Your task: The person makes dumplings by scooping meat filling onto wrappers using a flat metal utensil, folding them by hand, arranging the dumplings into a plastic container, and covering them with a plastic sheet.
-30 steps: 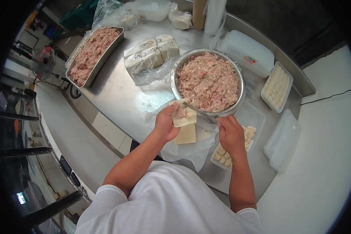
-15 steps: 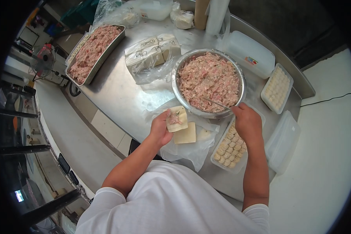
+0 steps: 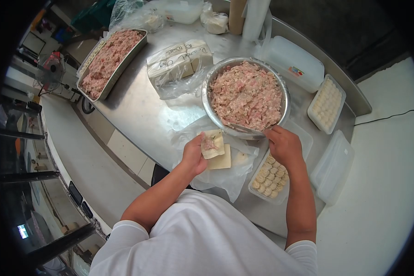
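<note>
My left hand [image 3: 194,155] grips a square dumpling wrapper [image 3: 213,148] with a smear of minced meat on it. More square wrappers [image 3: 221,161] lie beneath it on a plastic sheet [image 3: 234,181]. In my right hand [image 3: 284,145] is a thin metal utensil [image 3: 244,129], apparently a knife, its blade at the near edge of the meat in a steel bowl [image 3: 287,99]. Pink minced meat [image 3: 246,94] fills that bowl. Below my right hand, rows of shaped dumplings [image 3: 270,177] sit in a clear plastic tray [image 3: 254,187], partly hidden by my forearm.
A metal pan [image 3: 106,89] heaped with minced meat stands far left. Wrapped wrapper packs [image 3: 179,64] lie left of the bowl. At right are a closed plastic container [image 3: 295,62], another dumpling tray [image 3: 327,105] and a clear lid [image 3: 333,168]. A wall [image 3: 377,184] borders the table.
My right hand has moved left and slightly toward me, and the blade has shifted to the bowl's near edge. My left hand has moved slightly right with the wrapper.
</note>
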A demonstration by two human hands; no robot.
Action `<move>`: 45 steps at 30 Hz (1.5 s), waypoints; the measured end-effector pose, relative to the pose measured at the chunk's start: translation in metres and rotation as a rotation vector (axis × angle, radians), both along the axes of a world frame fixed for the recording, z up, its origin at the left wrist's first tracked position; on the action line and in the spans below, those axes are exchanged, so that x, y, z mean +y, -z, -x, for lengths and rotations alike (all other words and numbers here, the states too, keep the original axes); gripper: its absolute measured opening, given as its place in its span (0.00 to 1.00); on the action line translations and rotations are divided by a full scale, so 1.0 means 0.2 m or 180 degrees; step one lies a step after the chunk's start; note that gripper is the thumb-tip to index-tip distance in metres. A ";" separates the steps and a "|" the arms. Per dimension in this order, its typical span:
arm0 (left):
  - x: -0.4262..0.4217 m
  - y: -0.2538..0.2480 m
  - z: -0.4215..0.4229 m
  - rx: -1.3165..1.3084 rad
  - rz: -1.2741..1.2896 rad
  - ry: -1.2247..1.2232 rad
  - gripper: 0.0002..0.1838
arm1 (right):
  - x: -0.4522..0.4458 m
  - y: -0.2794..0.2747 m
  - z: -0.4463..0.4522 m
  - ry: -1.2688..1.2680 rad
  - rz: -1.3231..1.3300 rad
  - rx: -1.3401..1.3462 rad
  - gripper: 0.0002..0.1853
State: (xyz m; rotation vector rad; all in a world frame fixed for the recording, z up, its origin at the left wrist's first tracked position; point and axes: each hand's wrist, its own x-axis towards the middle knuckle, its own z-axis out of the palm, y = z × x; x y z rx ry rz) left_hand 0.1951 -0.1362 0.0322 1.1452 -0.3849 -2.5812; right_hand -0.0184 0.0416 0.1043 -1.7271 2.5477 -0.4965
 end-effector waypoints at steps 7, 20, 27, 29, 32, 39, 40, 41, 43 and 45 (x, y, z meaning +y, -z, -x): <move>-0.06 -0.09 -0.01 0.0681 -0.0155 -0.0081 0.23 | 0.05 0.00 -0.30 0.0044 0.0608 -0.0533 0.14; 0.02 -0.12 0.07 0.0766 0.0576 0.0008 0.18 | 0.12 0.13 -0.46 0.0373 0.0873 -0.0789 0.14; 0.01 -0.32 0.08 0.1024 0.1190 0.0706 0.19 | 0.22 -0.18 -0.47 0.0706 0.1261 -0.1286 0.13; 0.06 -0.28 0.08 0.0448 0.1985 0.1106 0.18 | 0.26 -0.18 -0.47 0.0808 0.1218 -0.1441 0.13; 0.09 -0.30 0.10 -0.0151 0.3932 0.1988 0.26 | 0.34 -0.14 -0.49 0.0723 0.0996 -0.1375 0.13; 0.22 -0.20 0.20 0.0036 0.5477 0.2817 0.21 | 0.65 -0.15 -0.41 0.1066 0.0706 -0.1569 0.11; 0.23 -0.22 0.23 0.0083 0.5486 0.2863 0.21 | 0.68 -0.15 -0.40 0.1219 0.0927 -0.1762 0.10; 0.25 -0.23 0.27 0.0097 0.4543 0.2855 0.18 | 0.69 -0.14 -0.39 0.1266 0.0941 -0.1759 0.10; 0.31 -0.26 0.33 0.0095 0.3593 0.2865 0.15 | 0.71 -0.08 -0.39 0.1663 0.1241 -0.2068 0.05; 0.38 -0.27 0.41 0.0081 0.4734 0.2877 0.12 | 0.71 0.10 -0.44 0.1940 0.1297 -0.2665 0.06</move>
